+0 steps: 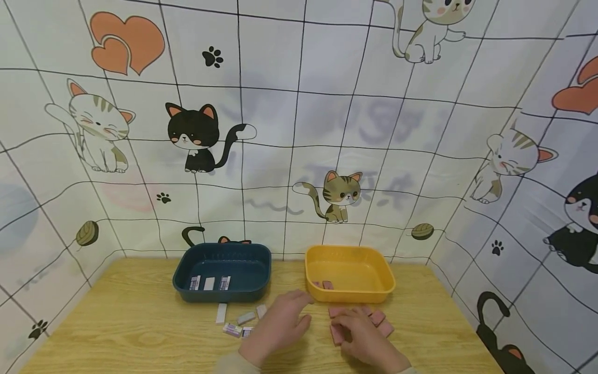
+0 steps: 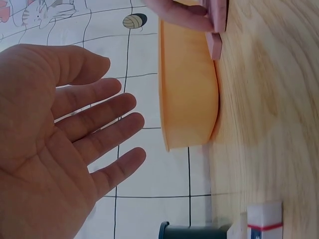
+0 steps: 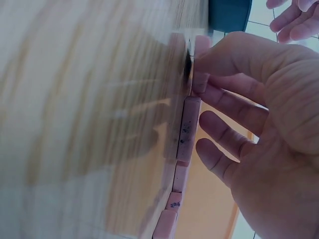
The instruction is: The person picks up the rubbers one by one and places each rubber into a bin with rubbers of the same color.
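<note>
The wooden table (image 1: 140, 322) carried two trays, and between them there was room for a hand to pass. The yellow tray (image 1: 355, 296) and the dark blue tray (image 1: 221, 296) both had raised rims, so a piece would need lifting over this edge. The left hand (image 1: 282, 319) held nothing, its fingers loosely spread in the air. The right hand (image 1: 366, 335) pinched one pink block (image 3: 202, 44) between thumb and finger, at the table in front of the yellow tray. I judged this block light, rather firm, perhaps slightly rubbery, and neither fragile nor very slippery; its two long sides seemed the best place to hold. The other pink blocks (image 1: 385, 328) lay close around it, some touching, so fingers had little space there. White pieces (image 1: 246, 318) lay near the blue tray.
</note>
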Motion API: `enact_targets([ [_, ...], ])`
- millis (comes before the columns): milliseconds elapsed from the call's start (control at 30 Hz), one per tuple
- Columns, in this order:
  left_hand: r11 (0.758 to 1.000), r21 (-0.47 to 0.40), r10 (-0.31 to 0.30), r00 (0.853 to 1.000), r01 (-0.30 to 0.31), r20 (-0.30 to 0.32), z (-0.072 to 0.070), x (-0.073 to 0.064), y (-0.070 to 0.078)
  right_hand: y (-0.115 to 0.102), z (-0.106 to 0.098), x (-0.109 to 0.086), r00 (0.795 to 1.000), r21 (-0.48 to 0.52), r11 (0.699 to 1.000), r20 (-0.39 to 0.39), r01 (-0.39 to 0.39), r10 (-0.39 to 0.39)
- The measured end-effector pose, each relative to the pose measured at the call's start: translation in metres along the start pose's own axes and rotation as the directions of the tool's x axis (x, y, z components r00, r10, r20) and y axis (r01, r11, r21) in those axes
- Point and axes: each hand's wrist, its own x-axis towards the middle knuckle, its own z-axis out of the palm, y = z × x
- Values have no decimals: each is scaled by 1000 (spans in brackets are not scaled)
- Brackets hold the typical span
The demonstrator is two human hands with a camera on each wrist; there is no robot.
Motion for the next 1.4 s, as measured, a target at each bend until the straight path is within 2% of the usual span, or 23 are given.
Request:
enact_targets([
  [67,1000,12,0,1000,0,-2,3,1,2,1,0,1,1000,27,1000,-16,-13,14],
  [267,999,44,-8,1000,8,2,10,4,5,2,-8,3,990,93,989,-71,-114,121],
  [367,998,56,-1,1000,1,-2,12,6,7,4,-16,6,990,123,989,-101,-85,98],
  [500,996,78,36,999,-34,-27,15,7,11,8,-30,12,989,122,992,-140,-24,41],
  [533,996,80,45,998,-42,-34,16,8,12,9,-33,14,989,115,993,-143,-29,46],
  [733,994,80,77,995,-72,-59,19,10,15,22,-46,29,990,169,984,-124,-51,73],
  [867,993,84,83,996,-79,-39,21,11,17,33,-49,39,986,202,977,-136,-67,96],
  [1100,996,83,41,999,-39,-22,21,10,17,41,-48,62,967,253,949,-123,-187,224],
  [1267,991,118,66,998,-62,-24,26,11,18,40,-50,74,950,280,920,-71,-274,304],
  [1400,987,145,75,997,-73,-10,32,11,20,42,-51,82,944,275,908,-7,-316,331],
])
